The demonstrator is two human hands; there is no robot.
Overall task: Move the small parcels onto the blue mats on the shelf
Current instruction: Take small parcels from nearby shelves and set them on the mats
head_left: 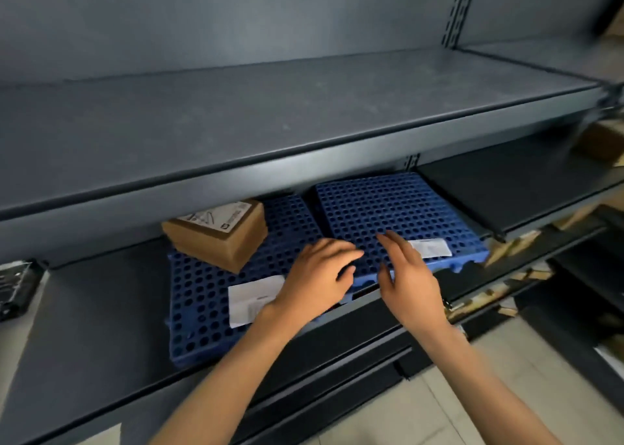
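Nearest the camera, two bare forearms reached in over the pale floor toward the lower shelf. Both hands were empty at the seam where the two blue mats met. The left hand lay palm down, its fingers loosely bent and its fingertips on the near corner of the right mat. The right hand stood edge-on just beside it, fingers straight and slightly spread and thumb hanging toward that mat's front edge; whether it touched the mat could not be told. With nothing pinched or carried, the pose read as squaring up or steadying the right mat, which sat askew and stuck out past the shelf's front lip, so that it would give a flat landing place. The left mat lay flatter and carried a white label at its front, partly under the left wrist. A second label lay near the front of the right mat, probably marking each mat as a slot. Farther back, one brown parcel with a printed sticker on top rested on the rear of the left mat, pushed deep enough to leave room in front of it. The right mat held no parcel, so by this judgement the task was only partly done. Above and behind, the upper shelf overhung the mats, which explained the low, flat reach. A slotted upright rose at the far back, and blurred cardboard showed at the right.
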